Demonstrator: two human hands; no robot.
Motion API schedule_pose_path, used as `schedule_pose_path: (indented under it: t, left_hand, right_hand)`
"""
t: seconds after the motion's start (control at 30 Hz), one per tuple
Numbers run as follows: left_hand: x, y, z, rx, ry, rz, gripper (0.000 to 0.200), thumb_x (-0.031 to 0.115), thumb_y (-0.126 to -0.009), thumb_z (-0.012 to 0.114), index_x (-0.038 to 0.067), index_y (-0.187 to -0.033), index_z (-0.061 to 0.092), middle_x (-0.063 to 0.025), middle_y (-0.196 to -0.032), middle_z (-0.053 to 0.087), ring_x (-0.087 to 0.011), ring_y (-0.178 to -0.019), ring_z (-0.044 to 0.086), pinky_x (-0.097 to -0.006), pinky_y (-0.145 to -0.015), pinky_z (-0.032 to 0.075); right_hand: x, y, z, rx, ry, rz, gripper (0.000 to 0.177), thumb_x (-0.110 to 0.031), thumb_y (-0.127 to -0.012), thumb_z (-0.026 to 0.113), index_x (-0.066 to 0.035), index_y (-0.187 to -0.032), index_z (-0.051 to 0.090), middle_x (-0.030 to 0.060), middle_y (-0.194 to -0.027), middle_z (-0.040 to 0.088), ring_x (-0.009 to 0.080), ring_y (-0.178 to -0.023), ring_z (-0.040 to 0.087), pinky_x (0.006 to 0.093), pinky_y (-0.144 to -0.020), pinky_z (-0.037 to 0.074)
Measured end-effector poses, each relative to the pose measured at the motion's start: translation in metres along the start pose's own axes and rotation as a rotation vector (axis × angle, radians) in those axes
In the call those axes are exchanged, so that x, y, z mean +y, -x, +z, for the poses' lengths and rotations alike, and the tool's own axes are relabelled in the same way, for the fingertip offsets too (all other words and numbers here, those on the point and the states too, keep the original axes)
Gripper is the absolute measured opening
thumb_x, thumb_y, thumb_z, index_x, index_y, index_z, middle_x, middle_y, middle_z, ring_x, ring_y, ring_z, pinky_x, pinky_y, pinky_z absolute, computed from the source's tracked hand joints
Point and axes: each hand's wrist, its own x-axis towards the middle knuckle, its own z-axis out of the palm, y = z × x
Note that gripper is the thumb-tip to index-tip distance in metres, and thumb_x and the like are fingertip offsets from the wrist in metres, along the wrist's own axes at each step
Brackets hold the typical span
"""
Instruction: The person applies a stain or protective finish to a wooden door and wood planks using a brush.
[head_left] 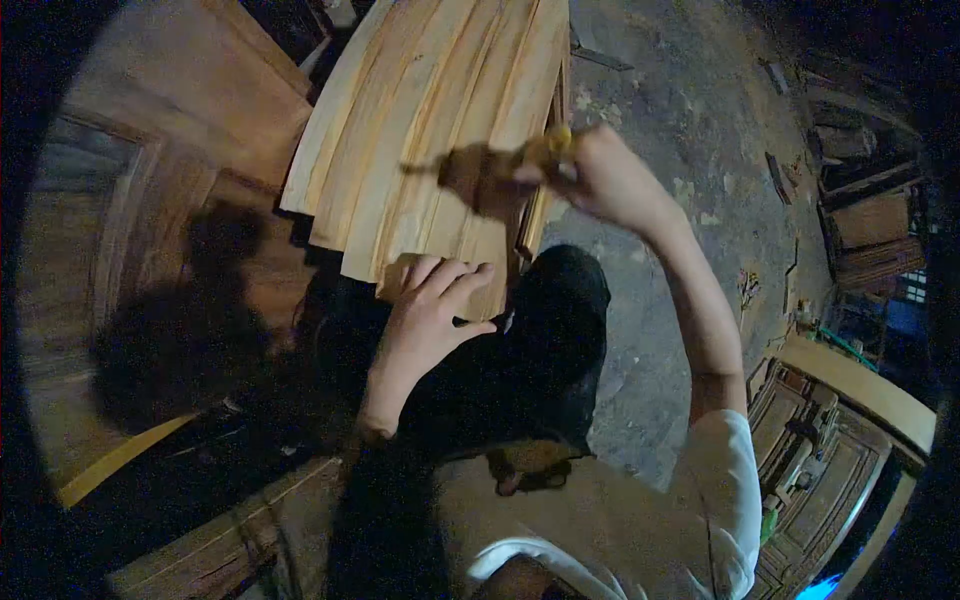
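Observation:
Several long pale wooden boards (430,120) lie side by side with stepped ends, stretching away from the person's lap. My left hand (440,295) rests on the near end of one board, fingers bent over it and thumb apart. Above the boards' right edge, my right hand (590,175) is closed around a small yellowish object (560,140), blurred and too unclear to name. A dark shadow of this hand and a thin pointed shape falls across the boards.
At the left stand large brown wooden panels (180,90). Grey worn floor (650,300) runs along the right. A carved wooden panel (800,470) lies at the lower right, with stacked wood pieces (875,235) beyond it.

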Motion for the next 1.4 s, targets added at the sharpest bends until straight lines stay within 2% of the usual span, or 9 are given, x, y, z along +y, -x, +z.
schedule_pose_path:
  t: [0.13,0.2,0.37,0.53,0.67,0.83,1.03,1.07,1.4]
  left_hand:
    - [0.005,-0.003,-0.003,-0.046,-0.009,-0.043,0.061,0.028,-0.056,0.080,0.009,-0.111,0.061,-0.0057,-0.105,0.055,-0.0271,-0.105,0.046,-0.0368,-0.092,0.039]
    - [0.007,-0.004,-0.006,-0.022,-0.013,-0.013,0.060,0.022,-0.059,0.079,0.009,-0.114,0.058,-0.0039,-0.102,0.054,-0.0243,-0.101,0.046,-0.0368,-0.090,0.040]
    - [0.029,-0.004,-0.057,-0.231,-0.293,-0.077,0.043,0.026,-0.067,0.074,0.010,-0.106,0.064,-0.0053,-0.104,0.059,-0.0251,-0.106,0.048,-0.0364,-0.089,0.041]
    - [0.074,0.029,-0.178,0.244,0.071,-0.334,0.025,0.018,-0.081,0.063,0.004,-0.102,0.064,-0.0127,-0.103,0.064,-0.0305,-0.094,0.059,-0.0385,-0.084,0.046]
    - [0.141,0.092,-0.290,0.319,-0.044,-0.512,0.023,0.016,-0.085,0.059,0.000,-0.101,0.065,-0.0160,-0.101,0.063,-0.0312,-0.093,0.060,-0.0348,-0.081,0.047]
    - [0.224,0.140,-0.412,0.735,-0.262,-0.713,0.029,0.022,-0.090,0.056,0.002,-0.110,0.062,-0.0185,-0.110,0.060,-0.0319,-0.108,0.054,-0.0389,-0.093,0.041]
    - [0.246,0.152,-0.552,1.113,-0.536,-0.550,0.026,0.019,-0.090,0.054,0.002,-0.109,0.060,-0.0156,-0.114,0.054,-0.0333,-0.108,0.050,-0.0425,-0.092,0.039]
    - [0.244,0.151,-0.570,1.162,-0.564,-0.447,0.025,0.018,-0.090,0.055,0.002,-0.109,0.060,-0.0143,-0.113,0.054,-0.0329,-0.107,0.050,-0.0427,-0.091,0.039]
    - [0.227,0.139,-0.643,1.035,-0.943,-0.358,0.030,0.026,-0.084,0.061,0.011,-0.110,0.059,-0.0069,-0.114,0.054,-0.0270,-0.110,0.048,-0.0414,-0.094,0.035]
  right_hand:
    - [0.033,-0.032,-0.012,0.263,0.125,0.067,0.020,-0.020,-0.079,0.060,0.000,-0.075,0.062,0.0215,-0.070,0.061,0.0372,-0.067,0.062,0.0439,-0.058,0.050]
    - [0.003,-0.022,-0.007,-0.013,0.208,0.224,0.015,-0.011,-0.075,0.060,0.002,-0.084,0.063,0.0188,-0.074,0.063,0.0337,-0.069,0.062,0.0420,-0.061,0.050]
    - [-0.066,0.026,0.054,-0.100,0.021,0.152,0.018,-0.015,-0.078,0.061,-0.001,-0.088,0.062,0.0184,-0.074,0.062,0.0336,-0.074,0.063,0.0420,-0.066,0.051]
    - [-0.136,0.068,-0.046,0.142,-0.588,0.390,0.020,-0.022,-0.084,0.058,-0.004,-0.082,0.065,0.0166,-0.076,0.065,0.0328,-0.069,0.064,0.0404,-0.060,0.050]
    - [-0.204,0.099,-0.175,0.092,-0.536,0.377,0.022,-0.021,-0.087,0.058,0.000,-0.092,0.065,0.0159,-0.077,0.067,0.0277,-0.075,0.067,0.0343,-0.067,0.052]
    - [-0.232,0.114,-0.234,0.446,-0.428,0.472,0.023,-0.018,-0.086,0.058,0.002,-0.093,0.066,0.0158,-0.080,0.068,0.0240,-0.076,0.068,0.0334,-0.069,0.052]
    - [-0.292,0.061,-0.276,0.570,-0.567,0.493,0.024,-0.020,-0.086,0.060,0.002,-0.092,0.066,0.0181,-0.081,0.067,0.0279,-0.075,0.067,0.0342,-0.065,0.050]
    - [-0.292,0.043,-0.260,0.681,-0.549,0.466,0.030,-0.023,-0.091,0.054,0.005,-0.096,0.066,0.0131,-0.080,0.069,0.0170,-0.074,0.067,0.0300,-0.068,0.051]
    - [-0.411,-0.096,-0.300,0.901,-0.851,0.050,0.027,-0.020,-0.093,0.051,0.001,-0.106,0.063,0.0105,-0.095,0.067,0.0165,-0.088,0.061,0.0280,-0.079,0.046]
